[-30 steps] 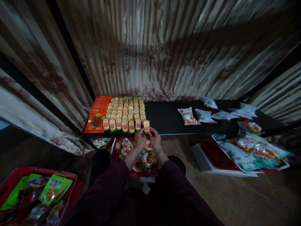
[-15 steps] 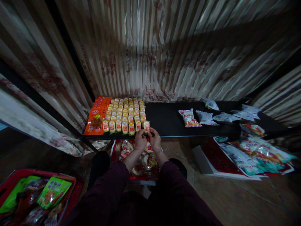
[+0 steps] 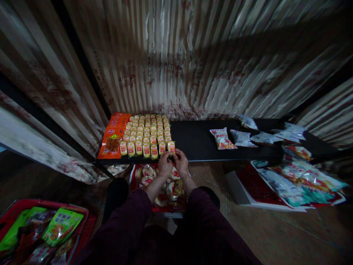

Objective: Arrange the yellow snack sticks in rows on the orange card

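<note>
Both my hands meet at the front edge of the black shelf [image 3: 190, 141]. Between their fingertips is a small wrapped cake [image 3: 171, 147] with a red and white label, standing at the right end of the front row. My left hand [image 3: 164, 165] pinches its lower left side, and my right hand [image 3: 181, 163] its lower right. Rows of matching wrapped cakes [image 3: 146, 132] stand to the left and behind. Below my hands, a red box [image 3: 132, 180] holds several round packaged pastries [image 3: 147, 171], partly hidden by my forearms.
Orange snack packets [image 3: 116, 125] lie at the shelf's left end. Several snack bags [image 3: 223, 138] lie on its right half. A red basket [image 3: 82, 213] with green pouches [image 3: 62, 225] sits at lower left. More bags fill a box [image 3: 242, 187] at lower right. A striped curtain [image 3: 176, 55] hangs behind.
The cake and my fingers have barely shifted, settling very slightly back against the row. Everything else stays in place.
</note>
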### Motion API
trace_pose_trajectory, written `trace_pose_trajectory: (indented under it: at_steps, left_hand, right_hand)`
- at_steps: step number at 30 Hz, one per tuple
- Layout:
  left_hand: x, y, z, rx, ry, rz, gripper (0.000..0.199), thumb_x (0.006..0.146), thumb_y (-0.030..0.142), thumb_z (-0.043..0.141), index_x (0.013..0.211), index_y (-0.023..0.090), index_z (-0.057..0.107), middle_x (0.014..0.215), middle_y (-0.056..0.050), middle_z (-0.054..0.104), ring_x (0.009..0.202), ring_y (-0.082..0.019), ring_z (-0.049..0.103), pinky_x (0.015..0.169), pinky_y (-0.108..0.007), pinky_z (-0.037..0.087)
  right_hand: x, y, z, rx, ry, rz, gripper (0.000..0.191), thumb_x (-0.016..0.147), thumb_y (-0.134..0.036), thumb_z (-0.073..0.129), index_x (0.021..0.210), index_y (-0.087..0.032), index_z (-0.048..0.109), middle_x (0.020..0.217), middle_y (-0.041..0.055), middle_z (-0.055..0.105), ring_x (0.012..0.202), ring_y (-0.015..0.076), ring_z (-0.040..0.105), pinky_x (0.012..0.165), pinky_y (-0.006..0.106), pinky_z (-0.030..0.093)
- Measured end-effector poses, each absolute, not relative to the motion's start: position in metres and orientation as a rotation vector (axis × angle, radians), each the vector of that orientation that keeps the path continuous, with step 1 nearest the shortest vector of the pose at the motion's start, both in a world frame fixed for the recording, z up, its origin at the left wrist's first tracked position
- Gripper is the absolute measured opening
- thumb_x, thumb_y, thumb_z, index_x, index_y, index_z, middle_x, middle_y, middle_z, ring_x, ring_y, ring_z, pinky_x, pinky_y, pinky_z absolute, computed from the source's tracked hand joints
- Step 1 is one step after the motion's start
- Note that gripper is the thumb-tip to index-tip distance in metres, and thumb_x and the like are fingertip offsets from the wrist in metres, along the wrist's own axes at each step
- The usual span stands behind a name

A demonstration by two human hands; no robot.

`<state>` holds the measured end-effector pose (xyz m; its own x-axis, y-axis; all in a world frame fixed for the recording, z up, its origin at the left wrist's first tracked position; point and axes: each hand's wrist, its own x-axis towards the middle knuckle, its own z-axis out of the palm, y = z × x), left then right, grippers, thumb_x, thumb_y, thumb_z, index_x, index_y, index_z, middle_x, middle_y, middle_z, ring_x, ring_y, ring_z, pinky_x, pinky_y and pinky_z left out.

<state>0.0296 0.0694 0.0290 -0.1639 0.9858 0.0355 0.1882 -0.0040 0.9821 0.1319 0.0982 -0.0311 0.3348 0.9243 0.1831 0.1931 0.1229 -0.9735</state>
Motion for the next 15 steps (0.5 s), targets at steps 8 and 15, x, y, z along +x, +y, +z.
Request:
trace_pose_trajectory:
  at_steps: [8,15]
  left_hand:
    - [0.0282,0.0693,0.0273,1.333,1.478,1.206,0.048,0.069,-0.006,0.044,0.102,0.015,0.071,0.12,-0.008,0.066,0.119,-0.018,0.057,0.111,-0.032,0.037]
    - [0.0286,0.069,0.031,1.418,1.538,1.116,0.048,0.074,-0.006,0.042,0.109,0.012,0.068,0.127,-0.01,0.063,0.122,-0.016,0.056,0.111,-0.031,0.037]
  right_hand:
    - [0.1307,0.1028,-0.0319,-1.446,-1.19,0.637,0.035,0.077,-0.032,0.057,0.11,-0.019,0.065,0.102,0.0076,0.069,0.092,0.0204,0.063,0.09,0.038,0.05]
    - [0.1289,0.1043,-0.0296,-1.523,-1.257,0.557,0.037,0.08,-0.031,0.053,0.113,-0.018,0.063,0.103,0.0095,0.068,0.089,0.0202,0.063,0.086,0.037,0.05]
